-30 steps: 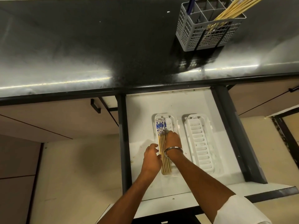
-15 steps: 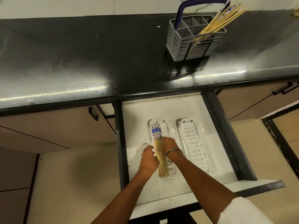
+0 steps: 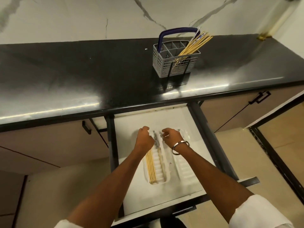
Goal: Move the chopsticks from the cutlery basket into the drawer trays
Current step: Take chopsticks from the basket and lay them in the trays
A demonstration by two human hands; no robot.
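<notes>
Several bamboo chopsticks (image 3: 151,167) lie lengthwise along the left side of the left white slotted tray (image 3: 165,179) in the open drawer (image 3: 148,196). Their far ends are hidden under my left hand (image 3: 144,139), which hovers over that tray with its fingers curled in. My right hand (image 3: 171,137), a metal bangle on its wrist, is curled the same way just to the right, above the gap between the trays. Nothing shows in either hand. The right tray (image 3: 186,172) holds no chopsticks. More chopsticks (image 3: 192,46) lean in the grey cutlery basket (image 3: 174,65) on the counter.
The black counter (image 3: 82,76) runs across the view above the drawer, with a marble wall behind. The basket has a blue handle (image 3: 177,30). Closed cabinet fronts with black handles flank the drawer. Dark drawer rails (image 3: 212,142) border its sides.
Both hands have come off the chopsticks in the left tray and moved toward the drawer's far end, fingers curling. The view has tilted up, showing the wall.
</notes>
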